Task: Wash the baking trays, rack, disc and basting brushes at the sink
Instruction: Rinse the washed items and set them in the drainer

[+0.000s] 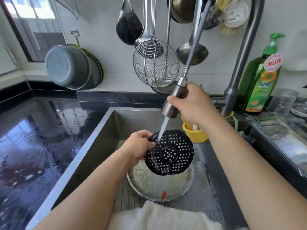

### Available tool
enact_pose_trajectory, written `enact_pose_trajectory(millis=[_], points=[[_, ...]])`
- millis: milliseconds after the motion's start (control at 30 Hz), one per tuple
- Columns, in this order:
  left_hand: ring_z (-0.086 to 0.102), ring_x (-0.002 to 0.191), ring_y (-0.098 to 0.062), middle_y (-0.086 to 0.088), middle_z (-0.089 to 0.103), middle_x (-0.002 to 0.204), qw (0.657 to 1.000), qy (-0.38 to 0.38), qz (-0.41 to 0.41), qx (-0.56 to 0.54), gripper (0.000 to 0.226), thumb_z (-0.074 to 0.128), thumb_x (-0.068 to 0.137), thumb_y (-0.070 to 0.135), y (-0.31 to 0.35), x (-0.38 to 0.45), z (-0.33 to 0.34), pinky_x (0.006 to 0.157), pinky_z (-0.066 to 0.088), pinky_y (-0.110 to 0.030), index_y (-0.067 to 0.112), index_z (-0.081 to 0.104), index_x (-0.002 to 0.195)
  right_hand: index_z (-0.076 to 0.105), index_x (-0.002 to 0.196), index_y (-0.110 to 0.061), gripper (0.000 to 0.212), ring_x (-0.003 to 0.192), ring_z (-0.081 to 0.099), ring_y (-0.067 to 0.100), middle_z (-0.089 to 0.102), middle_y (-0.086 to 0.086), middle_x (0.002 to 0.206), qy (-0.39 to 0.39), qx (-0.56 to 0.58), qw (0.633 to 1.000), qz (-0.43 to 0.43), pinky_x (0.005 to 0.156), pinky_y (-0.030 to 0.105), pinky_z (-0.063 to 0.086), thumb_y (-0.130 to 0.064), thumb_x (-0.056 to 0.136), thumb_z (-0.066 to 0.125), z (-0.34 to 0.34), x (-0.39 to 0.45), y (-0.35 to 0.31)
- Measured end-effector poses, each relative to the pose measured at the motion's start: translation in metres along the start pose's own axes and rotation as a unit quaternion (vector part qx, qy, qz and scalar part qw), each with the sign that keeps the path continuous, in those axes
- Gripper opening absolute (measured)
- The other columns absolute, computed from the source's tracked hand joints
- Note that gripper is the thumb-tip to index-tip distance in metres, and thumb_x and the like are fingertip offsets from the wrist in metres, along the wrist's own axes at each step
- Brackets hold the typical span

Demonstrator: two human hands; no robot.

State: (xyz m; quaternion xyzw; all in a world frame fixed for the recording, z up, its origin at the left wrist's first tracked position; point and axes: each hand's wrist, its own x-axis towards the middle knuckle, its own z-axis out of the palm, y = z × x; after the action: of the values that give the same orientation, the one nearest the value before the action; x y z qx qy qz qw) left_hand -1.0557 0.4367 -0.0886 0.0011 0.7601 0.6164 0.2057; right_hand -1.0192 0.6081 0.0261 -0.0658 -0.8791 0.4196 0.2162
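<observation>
Disc (172, 156) is black with little round holes all over. Silvery steel sink (93, 138), glossy black countertop (33, 138). Two yellow cups (195, 134) at the sink's back right corner, a green soap bottle (259, 83) with a sunflower label, and a fluffy white towel (157, 216) on the sink's front edge.

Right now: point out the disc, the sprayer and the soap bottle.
disc (172, 155): head view, on its perforated black face, near the centre.
sprayer (174, 100): head view, on the metal body above the right hand's fingers.
soap bottle (260, 85): head view, on the green label, mid-body.
</observation>
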Motion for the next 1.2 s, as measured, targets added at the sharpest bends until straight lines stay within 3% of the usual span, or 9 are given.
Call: enact_pose_trajectory(millis=[167, 367, 600, 767, 867, 967, 1200], points=[[0.064, 0.092, -0.028, -0.012, 0.069, 0.1, 1.0, 0.011, -0.006, 0.015, 0.025, 0.054, 0.097, -0.009, -0.002, 0.003, -0.002, 0.084, 0.052, -0.046, 0.013, 0.064, 0.091, 0.059, 0.112, -0.02, 0.033, 0.096, 0.061, 0.024, 0.065, 0.0, 0.106, 0.009, -0.06, 0.998, 0.006, 0.08, 0.037, 0.051, -0.043, 0.091, 0.07, -0.01, 0.001, 0.006], [0.063, 0.089, -0.025, -0.01, 0.069, 0.096, 1.0, 0.02, -0.017, 0.016, 0.026, 0.052, 0.098, -0.009, -0.002, 0.004, -0.003, 0.085, 0.054, -0.046, 0.013, 0.064, 0.094, 0.058, 0.112, -0.017, 0.034, 0.094, 0.057, 0.026, 0.062, 0.003, 0.106, -0.001, -0.1, 0.995, 0.02, 0.073, 0.033, 0.041, -0.042, 0.091, 0.069, -0.022, 0.001, 0.006], [0.06, 0.08, -0.022, -0.009, 0.065, 0.089, 0.999, 0.033, -0.018, 0.008, 0.028, 0.049, 0.1, -0.011, -0.001, 0.005, -0.003, 0.073, 0.049, -0.037, 0.013, 0.061, 0.091, 0.059, 0.105, -0.022, 0.032, 0.091, 0.064, 0.027, 0.063, 0.001, 0.099, -0.031, -0.1, 0.993, 0.05, 0.08, 0.044, 0.057, -0.041, 0.085, 0.076, -0.041, 0.003, 0.009], [0.06, 0.081, -0.022, -0.009, 0.065, 0.09, 0.998, 0.033, -0.032, -0.031, 0.027, 0.046, 0.101, -0.011, 0.001, 0.005, -0.006, 0.069, 0.052, -0.037, 0.01, 0.062, 0.098, 0.06, 0.1, -0.024, 0.029, 0.089, 0.071, 0.028, 0.069, 0.005, 0.098, -0.069, -0.07, 0.993, 0.068, 0.08, 0.051, 0.062, -0.035, 0.081, 0.079, -0.049, 0.004, 0.008], [0.063, 0.08, -0.023, -0.01, 0.069, 0.091, 0.995, 0.023, -0.052, -0.078, 0.032, 0.043, 0.102, -0.01, 0.001, 0.006, -0.008, 0.067, 0.052, -0.038, 0.011, 0.067, 0.097, 0.062, 0.105, -0.022, 0.03, 0.09, 0.073, 0.025, 0.07, 0.005, 0.103, -0.093, -0.019, 0.993, 0.074, 0.078, 0.045, 0.064, -0.028, 0.083, 0.081, -0.048, 0.003, 0.006], [0.064, 0.089, -0.027, -0.013, 0.071, 0.099, 0.989, -0.004, -0.071, -0.127, 0.037, 0.039, 0.102, -0.01, -0.001, 0.008, -0.007, 0.074, 0.054, -0.042, 0.011, 0.07, 0.102, 0.062, 0.111, -0.019, 0.033, 0.089, 0.074, 0.018, 0.071, 0.003, 0.106, -0.123, 0.03, 0.99, 0.065, 0.075, 0.038, 0.065, -0.024, 0.084, 0.081, -0.04, 0.0, 0.0], [0.067, 0.09, -0.033, -0.019, 0.069, 0.109, 0.98, -0.054, -0.082, -0.173, 0.037, 0.034, 0.1, -0.015, 0.003, 0.005, -0.003, 0.076, 0.058, -0.049, 0.008, 0.061, 0.112, 0.061, 0.107, -0.019, 0.032, 0.092, 0.073, 0.021, 0.07, 0.005, 0.105, -0.116, 0.109, 0.986, 0.039, 0.073, 0.041, 0.065, -0.024, 0.084, 0.081, -0.016, 0.0, -0.007]])
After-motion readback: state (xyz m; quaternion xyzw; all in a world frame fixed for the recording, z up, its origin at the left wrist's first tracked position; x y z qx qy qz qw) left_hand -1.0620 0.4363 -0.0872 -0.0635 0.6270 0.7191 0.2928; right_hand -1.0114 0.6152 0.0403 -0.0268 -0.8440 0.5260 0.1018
